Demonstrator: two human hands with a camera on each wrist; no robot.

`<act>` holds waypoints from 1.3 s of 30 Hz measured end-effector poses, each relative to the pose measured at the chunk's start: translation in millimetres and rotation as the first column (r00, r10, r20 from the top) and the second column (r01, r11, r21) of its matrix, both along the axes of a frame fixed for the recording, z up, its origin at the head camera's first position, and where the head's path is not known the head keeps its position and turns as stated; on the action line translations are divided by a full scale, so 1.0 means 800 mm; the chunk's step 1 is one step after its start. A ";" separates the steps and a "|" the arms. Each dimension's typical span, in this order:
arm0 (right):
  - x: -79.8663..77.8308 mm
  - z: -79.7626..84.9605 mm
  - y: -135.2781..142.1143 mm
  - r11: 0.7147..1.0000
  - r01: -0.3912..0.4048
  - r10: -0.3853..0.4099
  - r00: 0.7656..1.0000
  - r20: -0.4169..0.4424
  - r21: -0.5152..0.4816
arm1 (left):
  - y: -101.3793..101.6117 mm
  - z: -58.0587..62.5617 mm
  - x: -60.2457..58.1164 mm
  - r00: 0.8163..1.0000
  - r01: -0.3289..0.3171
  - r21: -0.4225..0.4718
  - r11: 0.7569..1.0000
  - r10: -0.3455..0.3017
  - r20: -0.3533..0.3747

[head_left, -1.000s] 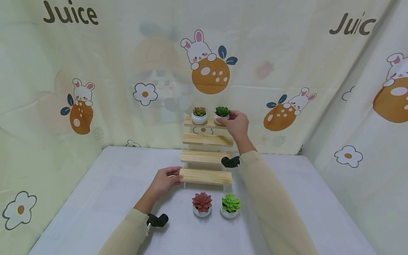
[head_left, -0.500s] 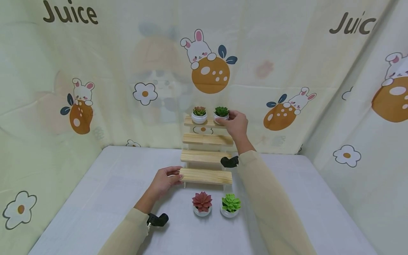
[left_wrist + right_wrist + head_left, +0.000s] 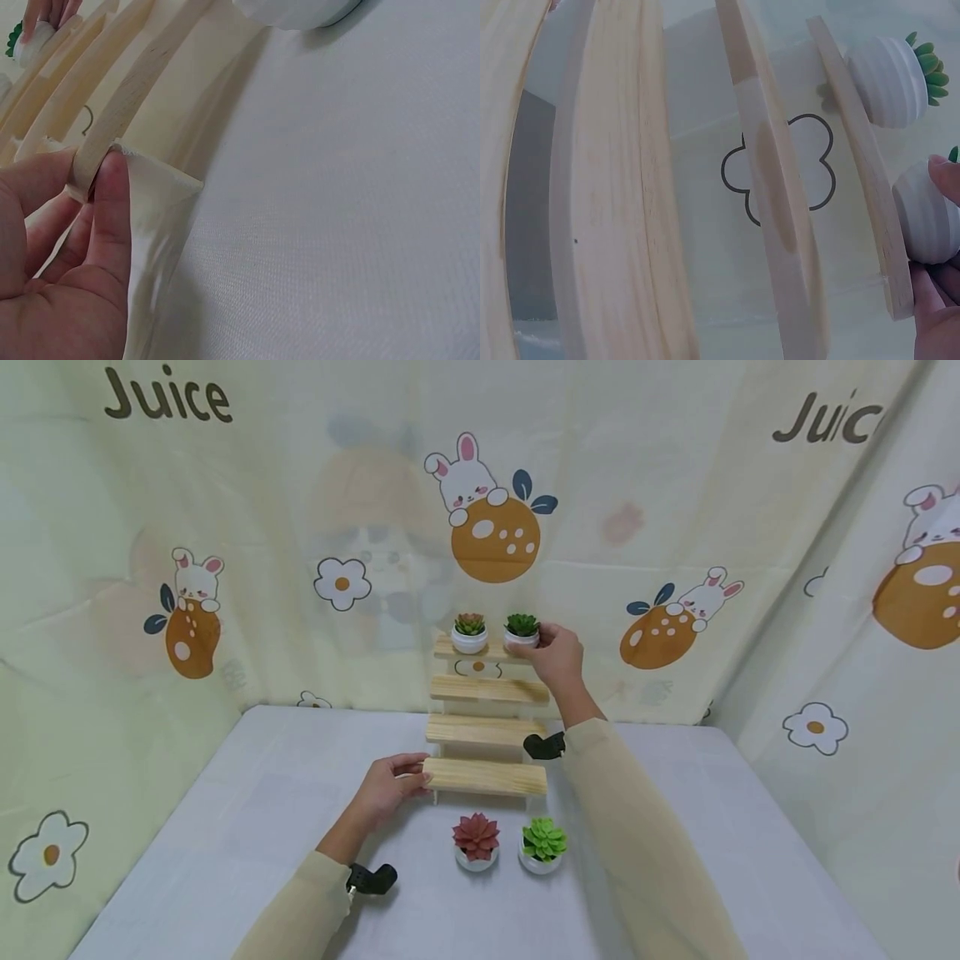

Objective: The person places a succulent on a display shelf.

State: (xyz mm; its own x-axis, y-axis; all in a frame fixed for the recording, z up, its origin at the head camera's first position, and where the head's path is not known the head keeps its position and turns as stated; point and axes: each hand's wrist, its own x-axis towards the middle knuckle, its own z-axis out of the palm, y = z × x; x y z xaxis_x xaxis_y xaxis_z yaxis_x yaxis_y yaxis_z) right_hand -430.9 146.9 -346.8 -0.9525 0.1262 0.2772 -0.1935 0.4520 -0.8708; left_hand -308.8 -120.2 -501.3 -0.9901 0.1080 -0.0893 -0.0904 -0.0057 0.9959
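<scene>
A tiered wooden shelf stand (image 3: 487, 777) stands on the table. At its lowest step, my left hand (image 3: 390, 789) pinches the left end of the board between thumb and fingers; the left wrist view shows this grip on the board end (image 3: 94, 161) up close. On the top step, my right hand (image 3: 557, 653) holds a dark green potted succulent (image 3: 522, 627) by its white ribbed pot (image 3: 926, 214), at the right end. Left of it on the same step sits a reddish-green potted succulent (image 3: 469, 633).
In front of the stand, a red potted succulent (image 3: 476, 840) and a bright green potted succulent (image 3: 543, 842) stand on the white-covered table (image 3: 262, 843). A printed curtain (image 3: 375, 527) hangs close behind the stand and along both sides.
</scene>
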 end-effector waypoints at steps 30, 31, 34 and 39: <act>0.052 -0.024 0.044 0.995 -0.050 0.043 0.995 -0.087 -0.082 | 0.000 -0.004 -0.001 1.000 0.001 -0.005 1.000 -0.001 -0.013; 0.054 -0.027 0.047 0.995 -0.049 0.041 0.995 -0.092 -0.086 | 0.001 -0.004 -0.001 1.000 0.000 -0.008 1.000 0.000 -0.009; 0.061 -0.036 0.055 0.993 -0.053 0.042 0.993 -0.107 -0.105 | 0.001 -0.005 -0.001 1.000 -0.002 -0.009 1.000 0.002 0.004; 0.073 -0.046 0.066 0.991 -0.057 0.044 0.992 -0.116 -0.118 | 0.001 -0.004 -0.002 1.000 -0.005 -0.031 1.000 0.006 0.008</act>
State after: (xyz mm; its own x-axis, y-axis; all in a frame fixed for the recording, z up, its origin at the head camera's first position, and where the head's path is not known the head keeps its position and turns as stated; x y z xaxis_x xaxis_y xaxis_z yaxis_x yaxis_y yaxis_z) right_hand -372.4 199.9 -383.5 -0.9219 0.1178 0.3690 -0.3136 0.3323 -0.8895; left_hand -310.6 -119.8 -504.8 -0.9900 0.0995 -0.1003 -0.0983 0.0246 0.9948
